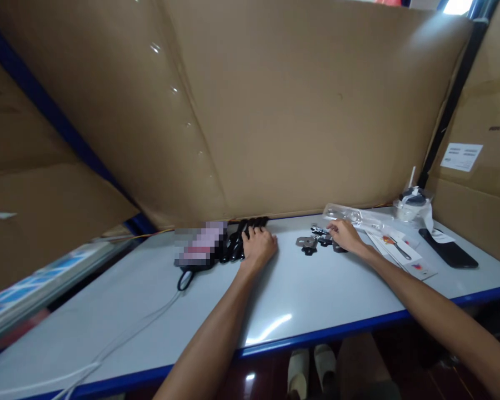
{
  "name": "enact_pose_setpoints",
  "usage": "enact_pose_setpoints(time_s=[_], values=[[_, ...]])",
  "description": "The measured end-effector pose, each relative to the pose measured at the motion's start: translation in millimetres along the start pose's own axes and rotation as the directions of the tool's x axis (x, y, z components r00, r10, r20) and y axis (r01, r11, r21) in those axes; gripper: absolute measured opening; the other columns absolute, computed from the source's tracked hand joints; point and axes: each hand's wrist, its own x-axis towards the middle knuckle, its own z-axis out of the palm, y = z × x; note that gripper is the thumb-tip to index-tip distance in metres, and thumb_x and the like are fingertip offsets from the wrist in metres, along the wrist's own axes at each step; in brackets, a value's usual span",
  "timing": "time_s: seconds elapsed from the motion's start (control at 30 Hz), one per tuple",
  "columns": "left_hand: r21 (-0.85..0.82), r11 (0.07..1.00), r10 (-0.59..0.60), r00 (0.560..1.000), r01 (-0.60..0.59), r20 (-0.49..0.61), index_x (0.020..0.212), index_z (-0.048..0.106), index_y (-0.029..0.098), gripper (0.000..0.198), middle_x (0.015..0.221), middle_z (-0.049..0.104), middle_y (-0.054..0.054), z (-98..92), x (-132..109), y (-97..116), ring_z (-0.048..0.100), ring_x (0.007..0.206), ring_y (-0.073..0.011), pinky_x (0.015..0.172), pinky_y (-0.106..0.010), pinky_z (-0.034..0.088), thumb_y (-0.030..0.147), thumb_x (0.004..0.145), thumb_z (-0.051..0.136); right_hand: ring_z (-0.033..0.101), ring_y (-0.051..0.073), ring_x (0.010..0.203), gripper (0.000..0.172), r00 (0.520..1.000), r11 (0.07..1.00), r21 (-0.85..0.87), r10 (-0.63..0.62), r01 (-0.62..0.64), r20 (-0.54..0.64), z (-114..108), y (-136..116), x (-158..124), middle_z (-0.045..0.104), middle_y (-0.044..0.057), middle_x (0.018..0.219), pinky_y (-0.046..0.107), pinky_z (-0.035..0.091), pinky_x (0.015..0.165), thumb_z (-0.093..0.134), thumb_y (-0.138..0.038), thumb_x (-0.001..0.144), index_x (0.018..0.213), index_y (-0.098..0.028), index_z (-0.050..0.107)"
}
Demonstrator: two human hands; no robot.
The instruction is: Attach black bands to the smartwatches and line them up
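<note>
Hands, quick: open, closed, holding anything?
Left hand: curled over the black handles; grip cannot be told.
Right hand: resting on the metal parts; grip cannot be told.

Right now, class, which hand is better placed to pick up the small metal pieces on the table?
Right. The right hand touches the metal pieces, while the left hand rests apart from them on the row of black handles.

A row of black-handled scissors (231,243) lies flat, packed side by side, close to the table's back edge near its middle, and a small cluster of grey metal and black pieces (308,243) lies apart to their right, also near that back edge.
</note>
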Motion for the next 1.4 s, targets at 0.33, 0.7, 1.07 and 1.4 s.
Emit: enact_pose_setpoints(time_s=[0.33,0.7,1.07,1.4], values=[[-0.048,0.993,0.107,0.994,-0.105,0.037,0.119,0.072,0.009,0.042,0.122,0.066,-0.025,4.0,3,3,0.059,0.118,-0.0379,0.095,-0.044,0.045,0.018,0.091,0.041,0.069,0.022,0.106,0.025,1.0,1.0,-0.013,0.002,-0.002,-0.023,-8,-5,-1,0.076,0.01,0.113,0.027,0.047,0.094,0.058,-0.011,0.091,0.105,-0.017,0.077],[-0.335,0.942,0.061,0.979,0.007,0.192,0.11,0.07,0.014,0.031,0.112,0.074,-0.021,7.0,12,5,0.068,0.108,-0.034,0.078,-0.033,0.047,0.034,0.087,0.062,0.07,0.022,0.103,0.026,0.999,0.999,-0.032,0.021,-0.023,-0.047,-19,-2,1,0.077,0.01,0.107,0.028,0.047,0.09,0.057,-0.009,0.09,0.102,-0.016,0.078],[-0.82,0.538,-0.02,0.976,0.194,0.217,0.089,0.062,0.019,0.008,0.06,0.065,-0.005,2.4,9,10,0.062,0.049,-0.0214,0.05,-0.027,0.042,0.024,0.089,0.056,0.058,0.026,0.128,0.04,0.953,0.956,-0.01,-0.292,0.294,0.079,0,-6,-8,0.067,0.01,0.137,0.038,0.043,0.108,0.057,-0.02,0.096,0.135,-0.021,0.066],[-0.799,-0.301,0.138,0.853,0.52,0.503,0.087,0.055,0.012,0.016,0.053,0.054,0.0,-7.0,4,26,0.04,0.036,-0.0062,0.033,-0.016,0.026,0.012,0.096,0.042,0.063,0.026,0.115,0.027,0.899,0.911,-0.036,-0.398,0.411,0.18,0,-18,-12,0.074,0.012,0.118,0.037,0.045,0.101,0.065,-0.017,0.089,0.115,-0.015,0.075]])
